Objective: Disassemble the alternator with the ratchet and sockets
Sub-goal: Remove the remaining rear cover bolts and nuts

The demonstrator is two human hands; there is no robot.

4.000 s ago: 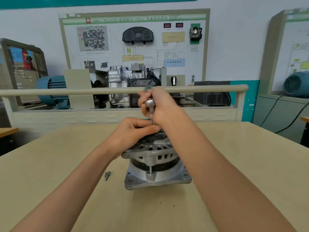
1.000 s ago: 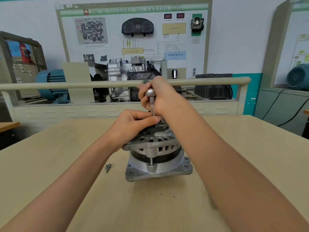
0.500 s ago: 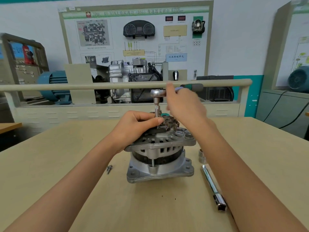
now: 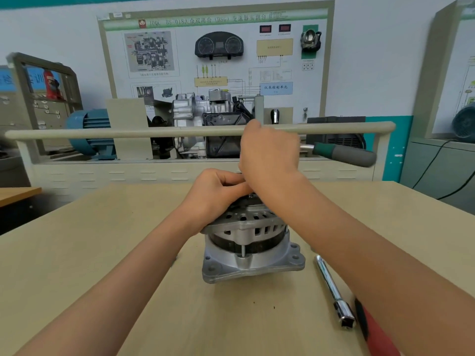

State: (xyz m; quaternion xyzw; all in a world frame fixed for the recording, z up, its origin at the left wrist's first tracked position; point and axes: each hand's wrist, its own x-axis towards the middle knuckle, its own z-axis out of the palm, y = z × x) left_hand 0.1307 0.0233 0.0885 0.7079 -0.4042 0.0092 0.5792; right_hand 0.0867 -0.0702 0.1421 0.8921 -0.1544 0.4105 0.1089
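Fingers of the right hand (image 4: 267, 152) curl over the ratchet (image 4: 343, 153) head, its handle running toward 3 o'clock; the left hand (image 4: 218, 194) grips the alternator (image 4: 250, 242) top, mid-surface.

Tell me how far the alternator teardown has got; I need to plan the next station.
Early stage. Done: nothing visibly removed; the alternator still stands with both housing halves together on the table. In hand: the right hand holds the ratchet above the top, while the left hand steadies the top end, fingers curled. Left: splitting the housing; a through bolt is still in place. An extension bar lies unused.
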